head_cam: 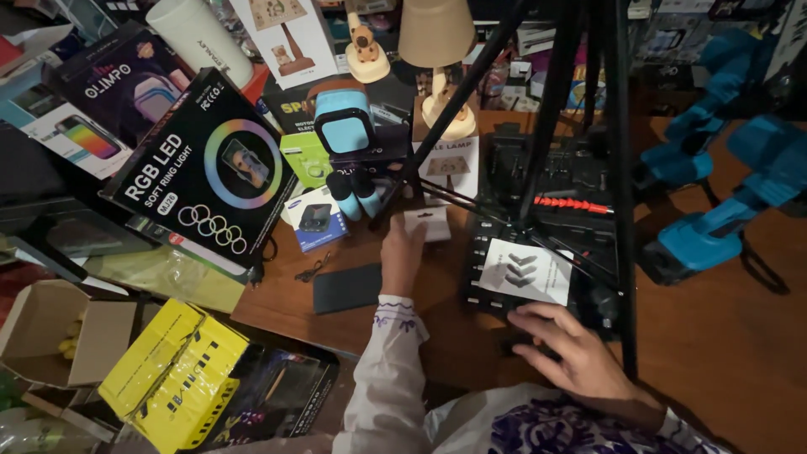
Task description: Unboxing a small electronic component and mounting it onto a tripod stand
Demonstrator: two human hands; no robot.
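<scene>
A black tripod (580, 126) stood over the wooden table (723, 336). Below it the right hand (580, 357) lay flat, fingers spread, steadying a black case (546, 252). The left hand (402, 252) touched a small white card (427, 224), grip unclear, beneath a blue camera (345, 134).

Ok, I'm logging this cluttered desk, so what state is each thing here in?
Left hand: stretched forward, fingers on a small white card.
Right hand: flat, palm down on the wooden table edge.
Brown cardboard box: open, flaps up.
Black square ring light box: closed, leaning tilted.
Black tripod: standing, legs spread.
Beige-shaded table lamp: upright, unlit.
Black flat wallet: closed, lying flat.
</scene>
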